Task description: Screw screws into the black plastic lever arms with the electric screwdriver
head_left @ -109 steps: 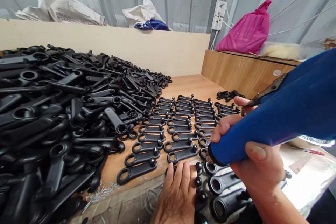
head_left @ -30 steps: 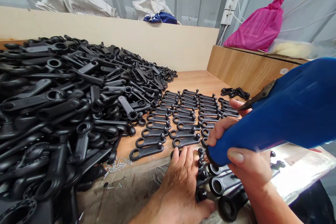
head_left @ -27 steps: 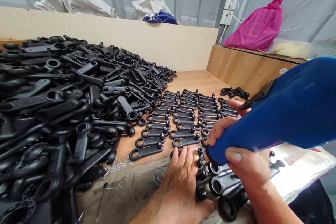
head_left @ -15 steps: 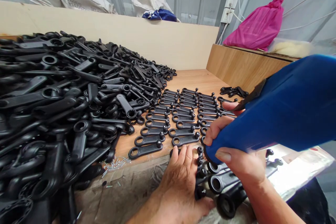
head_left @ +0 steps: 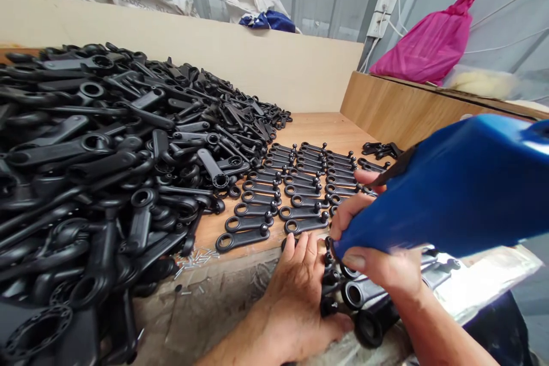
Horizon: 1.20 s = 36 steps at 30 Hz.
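Observation:
My right hand [head_left: 381, 266] is wrapped round the narrow end of a large glossy blue tool [head_left: 446, 189] with a dark strip along its upper side; its exact kind is not clear. The narrow end sits low over black crank handles [head_left: 364, 291] with ring ends, and the contact point is hidden. Beside it my left hand [head_left: 295, 297] lies palm down, fingers stretched forward and thumb out to the right, over the left ends of these handles. Knobs show between its index finger and thumb. Just ahead, more handles [head_left: 242, 237] are laid out in rows.
A big heap of black handles [head_left: 107, 166] fills the left side. Small silver pins [head_left: 195, 260] lie near its edge on brown sheeting [head_left: 193, 320]. A pale board [head_left: 214, 57] stands behind, a wooden side panel [head_left: 386, 103] at right with a pink bag [head_left: 429, 46] on top.
The blue tool and my right hand have shifted slightly left, and the tool's wide rear has dropped a little. My left hand stays over the handles. The whole view has moved slightly.

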Tool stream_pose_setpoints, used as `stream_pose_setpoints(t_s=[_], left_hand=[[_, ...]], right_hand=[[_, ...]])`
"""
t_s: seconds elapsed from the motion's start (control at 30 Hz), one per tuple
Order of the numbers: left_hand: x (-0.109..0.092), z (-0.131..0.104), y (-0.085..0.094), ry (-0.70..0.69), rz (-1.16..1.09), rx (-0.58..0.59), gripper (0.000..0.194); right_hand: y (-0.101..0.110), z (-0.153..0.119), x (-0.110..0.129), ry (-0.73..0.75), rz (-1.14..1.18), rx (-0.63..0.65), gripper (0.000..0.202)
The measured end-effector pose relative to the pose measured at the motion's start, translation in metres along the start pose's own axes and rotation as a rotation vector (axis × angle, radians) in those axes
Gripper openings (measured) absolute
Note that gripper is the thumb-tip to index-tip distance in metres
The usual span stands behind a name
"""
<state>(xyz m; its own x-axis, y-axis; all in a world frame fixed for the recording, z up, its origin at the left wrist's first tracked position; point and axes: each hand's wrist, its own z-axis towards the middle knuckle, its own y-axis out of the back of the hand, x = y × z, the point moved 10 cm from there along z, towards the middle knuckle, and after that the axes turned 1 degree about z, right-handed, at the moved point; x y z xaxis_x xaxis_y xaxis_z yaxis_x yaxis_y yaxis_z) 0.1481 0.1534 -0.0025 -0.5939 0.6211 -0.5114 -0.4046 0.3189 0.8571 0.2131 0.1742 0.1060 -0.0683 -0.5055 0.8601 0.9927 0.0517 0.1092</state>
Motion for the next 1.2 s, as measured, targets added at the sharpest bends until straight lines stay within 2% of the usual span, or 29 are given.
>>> stream_pose_setpoints(t_s=[0.07,0.13,0.23,0.33,0.6,0.87,1.07,1.2], left_hand=[[0.002,-0.001,0.0,0.008,-0.021,-0.007,0.084],[0.005,-0.001,-0.003,0.035,-0.037,0.026,0.086],[0.007,-0.001,-0.007,0.047,-0.018,0.063,0.091],[0.005,-0.001,-0.007,0.019,0.016,0.072,0.087],[0.007,0.0,-0.011,0.048,0.032,0.129,0.085],[0.004,0.001,-0.01,0.013,0.026,0.093,0.087],[0.004,0.003,-0.006,0.047,-0.008,0.1,0.09],[0.004,0.002,-0.004,0.031,0.004,0.047,0.089]], right_hand=[[0.014,-0.004,0.004,0.03,0.163,-0.118,0.029],[0.023,-0.008,0.01,0.071,0.307,-0.18,0.039],[0.026,-0.01,0.014,0.072,0.382,-0.168,0.057],[0.025,-0.009,0.009,0.022,0.392,-0.146,0.065],[0.027,-0.009,0.005,0.002,0.408,-0.163,0.066],[0.026,-0.009,-0.001,-0.025,0.361,-0.186,0.069],[0.023,-0.007,-0.002,-0.022,0.357,-0.148,0.07],[0.022,-0.007,0.002,-0.014,0.327,-0.12,0.067]])
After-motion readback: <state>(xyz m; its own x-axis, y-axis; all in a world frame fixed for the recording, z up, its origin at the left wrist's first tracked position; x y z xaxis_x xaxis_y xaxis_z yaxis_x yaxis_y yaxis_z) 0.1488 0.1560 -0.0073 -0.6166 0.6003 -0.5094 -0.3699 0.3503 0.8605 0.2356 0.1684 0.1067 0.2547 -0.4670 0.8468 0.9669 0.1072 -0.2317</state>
